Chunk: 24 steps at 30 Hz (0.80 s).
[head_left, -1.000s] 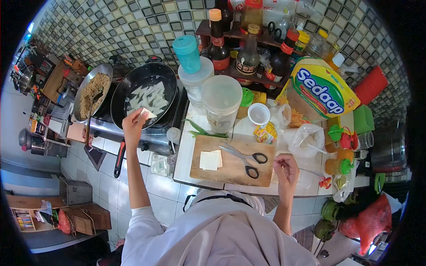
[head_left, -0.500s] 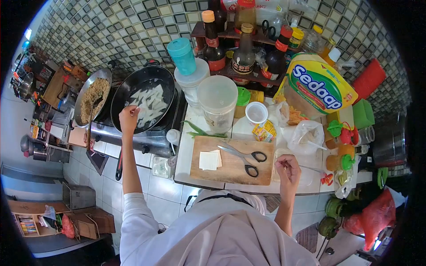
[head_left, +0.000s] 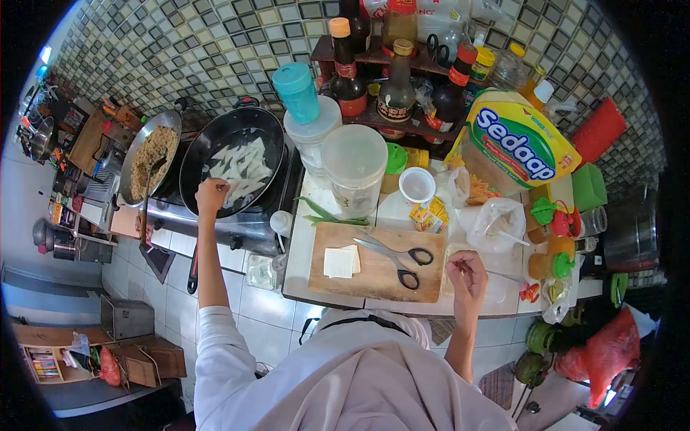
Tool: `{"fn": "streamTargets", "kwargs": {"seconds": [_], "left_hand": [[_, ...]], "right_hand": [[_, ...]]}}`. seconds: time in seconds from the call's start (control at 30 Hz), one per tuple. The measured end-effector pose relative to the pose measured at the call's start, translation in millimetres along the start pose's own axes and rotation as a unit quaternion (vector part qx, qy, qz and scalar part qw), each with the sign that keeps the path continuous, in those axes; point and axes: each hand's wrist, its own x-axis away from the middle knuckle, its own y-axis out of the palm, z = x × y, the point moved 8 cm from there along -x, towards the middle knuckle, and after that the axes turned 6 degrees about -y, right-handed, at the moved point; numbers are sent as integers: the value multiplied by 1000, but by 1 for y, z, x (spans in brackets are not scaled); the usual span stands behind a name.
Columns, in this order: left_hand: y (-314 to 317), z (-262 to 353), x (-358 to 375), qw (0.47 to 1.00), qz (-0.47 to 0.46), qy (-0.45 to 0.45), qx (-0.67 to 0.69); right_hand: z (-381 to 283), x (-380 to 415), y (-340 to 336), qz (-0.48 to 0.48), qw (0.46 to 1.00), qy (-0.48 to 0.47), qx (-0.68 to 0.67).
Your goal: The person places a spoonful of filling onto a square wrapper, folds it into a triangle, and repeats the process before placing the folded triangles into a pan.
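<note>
My left hand (head_left: 213,195) is over the lower part of the black frying pan (head_left: 188,169), its fingers closed together near the pale strips (head_left: 244,165) in the pan; anything between them is too small to make out. My right hand (head_left: 467,271) hovers by the right end of the wooden cutting board (head_left: 338,287), fingertips pinched, their contents unclear. On the board lie open scissors (head_left: 392,257) and a small stack of white square sheets (head_left: 338,262).
A pan of brown food (head_left: 152,154) with a ladle stands at the left. Lidded tubs (head_left: 353,169) and green leaves (head_left: 327,212) are behind the board. Bottles (head_left: 396,90) fill a rack at the wall. A yellow Sedaap bag (head_left: 514,140) leans at the right.
My left hand has shifted slightly down and to the right over the pan. My right hand stays nearly still.
</note>
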Motion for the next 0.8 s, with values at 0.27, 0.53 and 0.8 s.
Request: {"fn": "streamTargets", "kwargs": {"seconds": [0.27,0.53,0.8], "left_hand": [[17,-6,-47,995,34,4,94],[-33,25,-23,975,148,-25,166],[-51,166,135,911,-181,149,339]], "right_hand": [[-4,-1,-1,1,1000,-6,4],[-8,3,-41,79,994,-23,67],[-38,19,-143,206,770,-160,582]]}}
